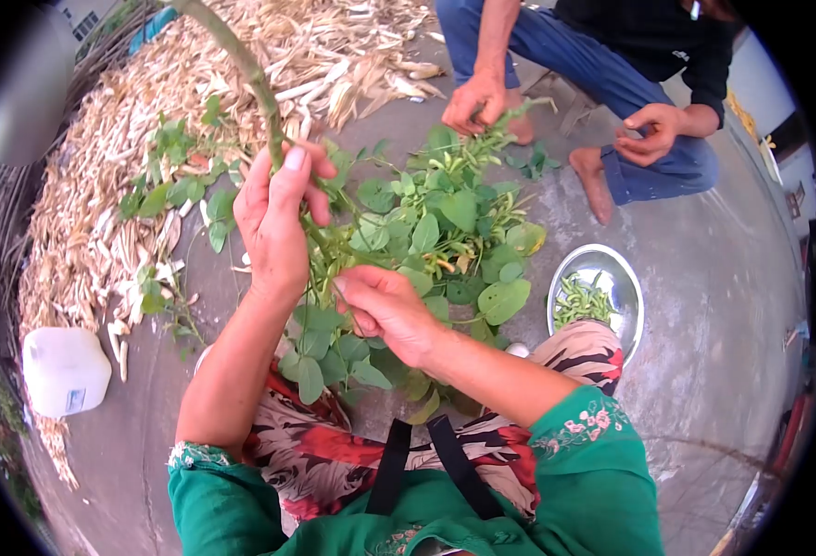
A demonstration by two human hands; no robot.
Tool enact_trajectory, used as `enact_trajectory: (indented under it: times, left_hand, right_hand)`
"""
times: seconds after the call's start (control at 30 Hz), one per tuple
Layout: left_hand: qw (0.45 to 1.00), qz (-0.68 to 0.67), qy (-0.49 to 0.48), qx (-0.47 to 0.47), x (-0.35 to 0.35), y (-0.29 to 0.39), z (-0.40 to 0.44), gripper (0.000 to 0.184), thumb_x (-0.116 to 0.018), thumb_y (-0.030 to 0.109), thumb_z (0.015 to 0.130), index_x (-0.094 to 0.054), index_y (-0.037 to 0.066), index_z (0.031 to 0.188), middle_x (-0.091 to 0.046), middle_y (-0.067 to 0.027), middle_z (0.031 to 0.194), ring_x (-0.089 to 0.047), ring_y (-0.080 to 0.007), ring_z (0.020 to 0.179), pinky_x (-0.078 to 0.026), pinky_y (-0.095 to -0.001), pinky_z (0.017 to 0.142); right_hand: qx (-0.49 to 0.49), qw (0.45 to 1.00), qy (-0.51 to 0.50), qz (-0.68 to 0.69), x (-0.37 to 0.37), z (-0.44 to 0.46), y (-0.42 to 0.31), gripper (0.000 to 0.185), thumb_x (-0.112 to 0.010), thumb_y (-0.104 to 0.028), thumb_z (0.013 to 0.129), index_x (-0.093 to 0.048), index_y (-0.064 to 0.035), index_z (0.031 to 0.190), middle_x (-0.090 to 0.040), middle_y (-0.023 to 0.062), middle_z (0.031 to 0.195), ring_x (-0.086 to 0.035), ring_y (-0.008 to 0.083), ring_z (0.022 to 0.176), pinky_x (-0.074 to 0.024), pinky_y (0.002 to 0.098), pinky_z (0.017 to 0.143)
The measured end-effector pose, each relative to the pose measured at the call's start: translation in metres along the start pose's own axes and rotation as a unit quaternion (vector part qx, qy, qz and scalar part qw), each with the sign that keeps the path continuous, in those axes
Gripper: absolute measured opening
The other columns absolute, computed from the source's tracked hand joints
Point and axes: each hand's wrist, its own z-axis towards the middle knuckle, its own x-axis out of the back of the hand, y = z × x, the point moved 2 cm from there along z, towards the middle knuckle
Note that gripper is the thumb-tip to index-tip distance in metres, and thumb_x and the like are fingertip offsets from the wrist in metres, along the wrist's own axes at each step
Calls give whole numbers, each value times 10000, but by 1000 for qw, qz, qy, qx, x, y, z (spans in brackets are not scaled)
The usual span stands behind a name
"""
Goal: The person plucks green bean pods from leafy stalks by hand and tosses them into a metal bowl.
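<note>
My left hand (273, 222) is closed around the thick green stem (252, 79) of an uprooted soybean plant, raised and tilted before me. Lower down among its leaves (315, 347), my right hand (391, 310) is closed in a pinch against the plant; what lies between the fingertips is hidden. More soybean plants with leaves (459, 211) and green pods (445, 167) are heaped on the ground just beyond. To the right, by my knee, a shiny metal basin (626, 287) holds loose green pods (582, 301).
Opposite me another person sits low, one hand (475, 100) at the far pods and the other hand (649, 132) over a knee. Dry corn husks (83, 213) are spread widely at left and back. A white plastic jug (65, 371) stands at left on the concrete floor (704, 306).
</note>
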Motion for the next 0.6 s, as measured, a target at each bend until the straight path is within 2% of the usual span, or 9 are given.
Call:
enact_trajectory:
  times: [0.2,0.27,0.3,0.33,0.4,0.43,0.53,0.57,0.6]
  left_hand:
    - [996,6,-81,29,-18,-4,-23,196,-473,214,880,-543,31,860,-549,-25,764,-417,-40,506,-331,-182,472]
    - [992,25,-118,35,-24,-4,-29,185,-481,207,880,-542,33,859,-550,-22,765,-411,-34,507,-332,-182,476]
    - [993,16,-110,31,-26,-8,-31,187,-488,213,881,-544,36,860,-547,-13,744,-382,-21,488,-310,-177,448]
    - [993,14,-112,30,-27,-8,-29,187,-488,213,881,-544,36,860,-547,-13,744,-382,-21,488,-310,-177,448]
    - [993,23,-96,61,-20,-11,-22,193,-491,224,882,-547,40,858,-539,-6,715,-341,-10,457,-265,-171,406]
    - [995,41,-60,71,-17,-13,-15,211,-491,243,886,-549,44,846,-526,3,687,-307,-5,435,-221,-169,379]
    - [996,27,-32,74,-5,-23,1,225,-484,256,892,-550,50,828,-516,7,678,-298,-6,427,-210,-170,376]
    - [996,43,-23,73,-3,-21,4,235,-481,266,894,-551,55,818,-509,12,669,-302,-7,436,-216,-170,384]
    - [996,43,-24,74,-3,-21,6,235,-481,266,894,-551,55,818,-509,12,669,-302,-7,436,-216,-170,384]
  right_hand:
    - [-44,995,82,-37,7,2,5,266,-661,-302,769,-543,-70,715,-454,-24,586,-334,49,426,-238,217,380]
    - [-35,987,113,-112,9,3,8,281,-648,-316,772,-547,-67,694,-451,-19,571,-368,59,434,-260,219,382]
    - [-31,981,113,-156,11,5,9,281,-626,-290,776,-553,-36,679,-513,27,578,-451,114,463,-348,262,420]
    - [-29,981,116,-156,14,8,14,281,-626,-290,776,-553,-36,679,-513,27,578,-451,114,463,-348,262,420]
    - [95,935,94,-329,16,12,23,282,-587,-246,812,-512,-24,655,-466,7,562,-406,106,456,-321,269,428]
    - [131,905,98,-391,11,6,17,297,-579,-236,812,-504,-4,644,-490,48,550,-446,133,480,-355,303,458]
    - [162,899,67,-401,2,-4,4,277,-575,-220,808,-507,4,661,-503,91,528,-476,159,484,-372,322,475]
    - [191,863,70,-463,3,-2,4,248,-562,-200,800,-505,12,684,-538,141,554,-526,240,499,-392,368,500]
    - [190,863,71,-462,3,-2,2,248,-562,-200,800,-505,12,684,-538,141,554,-526,240,499,-392,368,500]
